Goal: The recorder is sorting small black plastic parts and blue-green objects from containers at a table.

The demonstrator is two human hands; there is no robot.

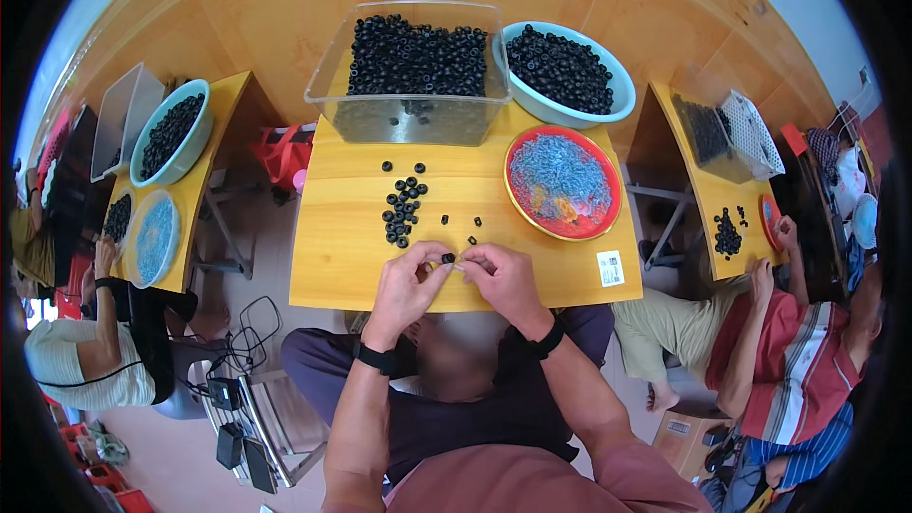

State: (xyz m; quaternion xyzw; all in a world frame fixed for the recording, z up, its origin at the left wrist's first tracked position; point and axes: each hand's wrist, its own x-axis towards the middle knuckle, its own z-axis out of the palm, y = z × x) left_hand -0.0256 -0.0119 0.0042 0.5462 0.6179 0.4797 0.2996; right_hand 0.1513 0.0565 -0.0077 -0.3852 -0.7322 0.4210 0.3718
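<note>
Sits at a yellow table (328,218), facing a clear plastic bin (351,128) at the far edge, part-filled with black ring-shaped pieces (418,57). Just right of the bin, has a pale blue basin (570,120) heaped with the same, and nearer, a red bowl (616,198) of blue-grey bits (560,171). Holds the left hand (413,277) and right hand (503,277) close together over the table's near edge. Beyond the left hand, has a loose group of black pieces (406,193) on the tabletop, and at right, a white label (610,269). Clamps left thumb and fingertips on one black piece (447,258), between the hands; cannot tell if pinching anything with the right fingertips.
</note>
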